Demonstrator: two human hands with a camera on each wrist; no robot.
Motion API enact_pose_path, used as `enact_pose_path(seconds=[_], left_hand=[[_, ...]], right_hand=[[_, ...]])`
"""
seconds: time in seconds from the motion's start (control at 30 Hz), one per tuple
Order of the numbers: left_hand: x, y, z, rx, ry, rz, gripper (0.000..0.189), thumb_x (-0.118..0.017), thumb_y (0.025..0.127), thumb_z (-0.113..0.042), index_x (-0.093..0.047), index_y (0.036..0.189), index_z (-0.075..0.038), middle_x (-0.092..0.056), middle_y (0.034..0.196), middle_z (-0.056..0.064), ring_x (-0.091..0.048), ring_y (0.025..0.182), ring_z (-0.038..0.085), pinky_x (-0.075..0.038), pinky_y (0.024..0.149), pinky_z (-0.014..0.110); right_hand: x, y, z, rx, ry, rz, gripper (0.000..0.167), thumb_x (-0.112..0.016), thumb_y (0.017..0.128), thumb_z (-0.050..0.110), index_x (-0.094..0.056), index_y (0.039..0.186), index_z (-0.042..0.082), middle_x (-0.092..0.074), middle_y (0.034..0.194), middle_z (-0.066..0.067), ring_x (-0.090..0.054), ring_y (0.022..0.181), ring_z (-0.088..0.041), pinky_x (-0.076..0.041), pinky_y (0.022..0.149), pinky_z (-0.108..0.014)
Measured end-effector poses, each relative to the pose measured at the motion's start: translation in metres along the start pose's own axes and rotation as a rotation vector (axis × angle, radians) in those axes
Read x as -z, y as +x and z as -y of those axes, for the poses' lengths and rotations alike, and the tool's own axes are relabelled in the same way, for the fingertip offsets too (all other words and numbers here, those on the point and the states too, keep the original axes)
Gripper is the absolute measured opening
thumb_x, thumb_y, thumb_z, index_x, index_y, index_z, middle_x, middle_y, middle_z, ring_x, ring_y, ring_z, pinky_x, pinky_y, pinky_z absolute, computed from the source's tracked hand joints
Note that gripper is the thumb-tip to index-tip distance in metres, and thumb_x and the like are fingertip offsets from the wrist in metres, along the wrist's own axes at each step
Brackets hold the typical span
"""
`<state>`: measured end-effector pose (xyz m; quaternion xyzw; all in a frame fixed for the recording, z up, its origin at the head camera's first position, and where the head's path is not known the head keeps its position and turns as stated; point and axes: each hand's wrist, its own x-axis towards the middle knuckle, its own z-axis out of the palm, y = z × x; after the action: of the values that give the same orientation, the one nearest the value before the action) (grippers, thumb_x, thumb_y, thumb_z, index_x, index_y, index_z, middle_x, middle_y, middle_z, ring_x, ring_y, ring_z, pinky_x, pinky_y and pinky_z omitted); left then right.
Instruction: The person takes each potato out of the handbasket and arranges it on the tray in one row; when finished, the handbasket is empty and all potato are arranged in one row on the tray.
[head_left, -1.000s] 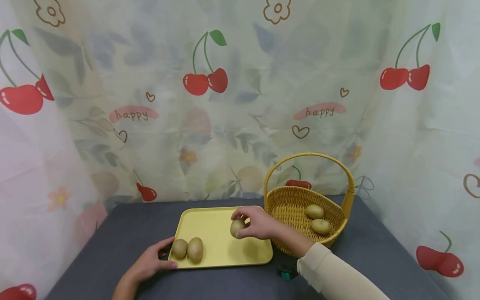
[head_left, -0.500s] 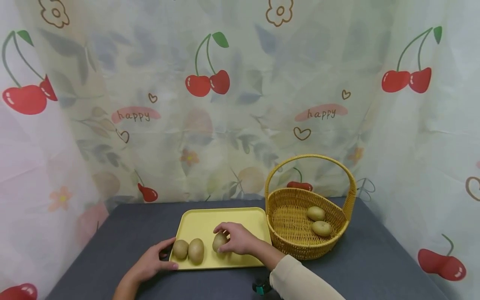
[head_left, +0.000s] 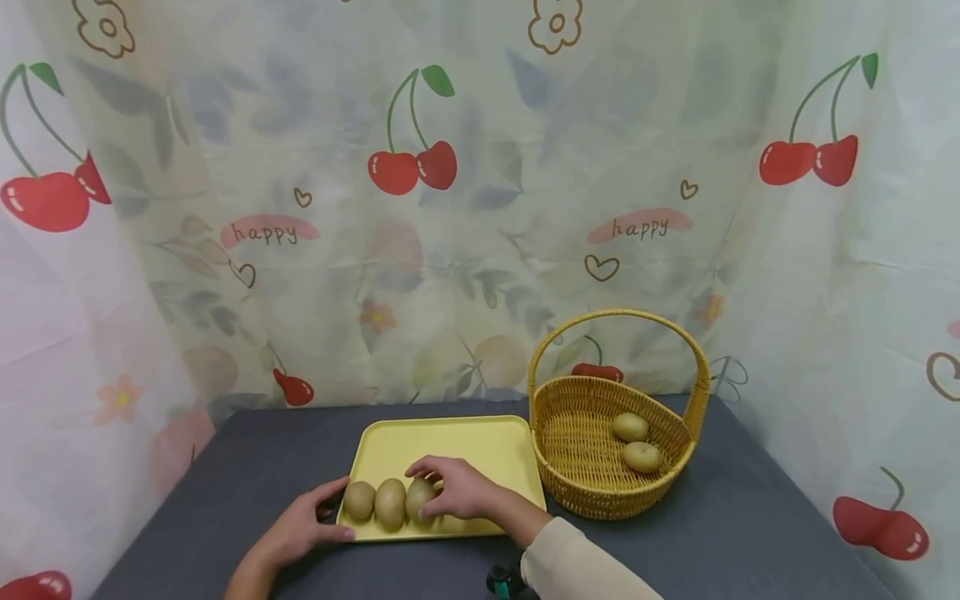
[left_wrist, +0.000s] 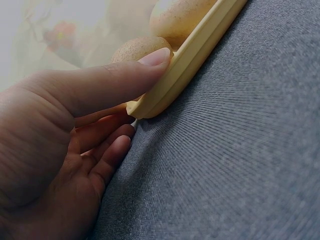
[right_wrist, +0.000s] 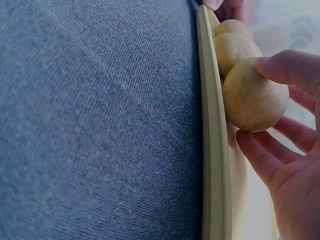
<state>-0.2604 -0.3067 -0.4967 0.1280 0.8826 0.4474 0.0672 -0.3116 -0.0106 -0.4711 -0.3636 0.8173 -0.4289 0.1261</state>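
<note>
Near the front of the yellow tray [head_left: 472,433], my right hand [head_left: 459,490] holds a potato [right_wrist: 254,97] between thumb and fingers. It sits at the right end of a row, close beside a larger potato [head_left: 390,503]. A smaller potato [head_left: 359,501] lies at the left end, by the tray's front left corner. That corner is gripped by my left hand [head_left: 298,527], whose thumb [left_wrist: 150,62] lies over the rim while the other fingers are at the side and partly hidden. The left wrist view shows two of the potatoes behind the rim.
A yellow wicker basket [head_left: 600,496] with a tall arched handle stands right of the tray, close to its edge. Inside lie two potatoes [head_left: 642,457]. The table has a dark grey cloth [head_left: 738,508], and a cherry-print curtain [head_left: 480,333] hangs behind and along both sides.
My right hand has carried its potato leftward from over the tray's right part, then down beside the other two. The left hand stays at the tray corner.
</note>
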Motion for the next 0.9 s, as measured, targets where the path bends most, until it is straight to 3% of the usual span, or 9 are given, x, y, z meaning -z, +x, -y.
enact_pose_path(seconds=[0.5, 0.9], left_hand=[[0.000, 0.001, 0.000, 0.010, 0.010, -0.013, 0.087, -0.084, 0.077, -0.028, -0.041, 0.144, 0.006, -0.048, 0.139, 0.026, -0.054, 0.114, 0.034, -0.045, 0.088, 0.041], [0.000, 0.000, -0.001, 0.021, 0.003, -0.010, 0.086, -0.083, 0.077, -0.028, -0.041, 0.144, 0.006, -0.047, 0.140, 0.026, -0.053, 0.116, 0.035, -0.044, 0.090, 0.043]], right_hand=[[0.003, -0.005, 0.002, 0.024, 0.051, 0.024, 0.057, -0.080, 0.078, 0.005, -0.058, 0.130, 0.005, -0.059, 0.128, -0.008, -0.056, 0.111, -0.016, -0.049, 0.085, -0.027], [0.034, -0.020, 0.019, 0.041, -0.066, 0.054, 0.051, -0.076, 0.085, 0.015, -0.058, 0.132, 0.016, -0.057, 0.131, -0.001, -0.056, 0.116, -0.026, -0.048, 0.090, -0.037]])
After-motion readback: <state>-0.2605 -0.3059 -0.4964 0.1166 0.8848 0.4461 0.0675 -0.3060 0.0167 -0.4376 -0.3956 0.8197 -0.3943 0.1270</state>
